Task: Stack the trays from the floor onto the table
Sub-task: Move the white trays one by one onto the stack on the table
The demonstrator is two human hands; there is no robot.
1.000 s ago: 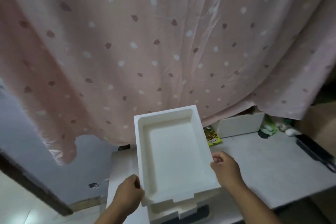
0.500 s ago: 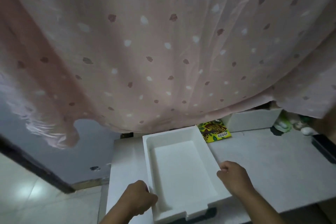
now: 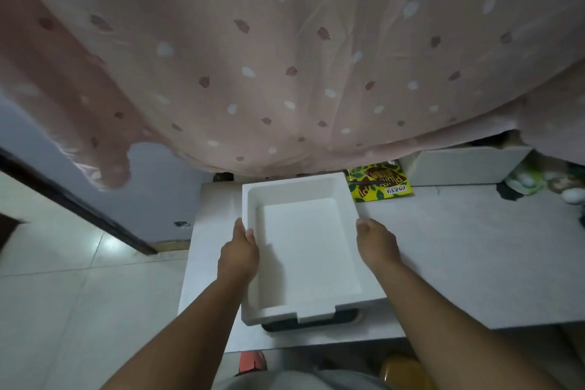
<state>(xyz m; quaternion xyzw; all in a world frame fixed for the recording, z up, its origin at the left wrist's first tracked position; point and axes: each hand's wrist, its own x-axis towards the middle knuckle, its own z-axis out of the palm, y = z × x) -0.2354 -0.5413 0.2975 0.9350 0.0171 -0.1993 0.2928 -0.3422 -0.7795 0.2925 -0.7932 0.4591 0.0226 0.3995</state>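
A white foam tray (image 3: 304,247) lies flat on the white table (image 3: 459,263), resting on top of a dark tray (image 3: 310,323) whose front edge shows beneath it. My left hand (image 3: 239,258) grips the white tray's left wall, thumb on the rim. At the right wall, my right hand (image 3: 376,242) holds on with curled fingers. The tray's inside holds nothing. No other tray shows on the floor (image 3: 79,294).
A pink dotted curtain (image 3: 285,73) hangs low over the table's back. Behind the tray lie a yellow-green snack packet (image 3: 378,185) and a white box (image 3: 459,165). Small items crowd the far right corner. Tiled floor spreads to the left.
The white tray came down from a tilted, raised position and now sits flat on the stack. Both hands slid forward along its side walls.
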